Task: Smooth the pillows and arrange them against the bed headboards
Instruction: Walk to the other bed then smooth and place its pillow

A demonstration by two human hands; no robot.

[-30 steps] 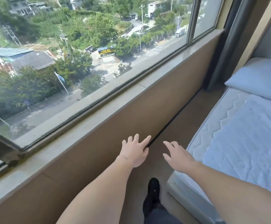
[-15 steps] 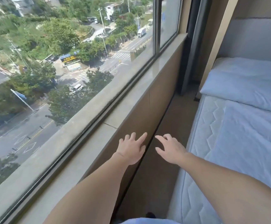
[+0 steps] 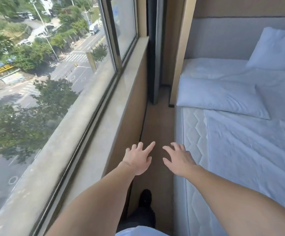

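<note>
Hands reach forward over the narrow strip of floor point(image 3: 157, 126) between the window wall and the bed point(image 3: 194, 133). The left hand point(image 3: 139, 160) is spread wide, fingers straight, holding nothing, just beside the wall panel under the window sill point(image 3: 94, 120). The right hand point(image 3: 179, 159) is also wide in its grip, fingers loosely bent and empty, close to the near left edge of the mattress but not plainly touching it. One pillow point(image 3: 221, 97) lies flat on the bed, at the far left, well apart from both hands and a little short of the headboard point(image 3: 223, 38). A second pillow point(image 3: 278, 50) leans tilted against the headboard at the far right. A dark shoe point(image 3: 145, 199) stands on the floor below the arms
</note>
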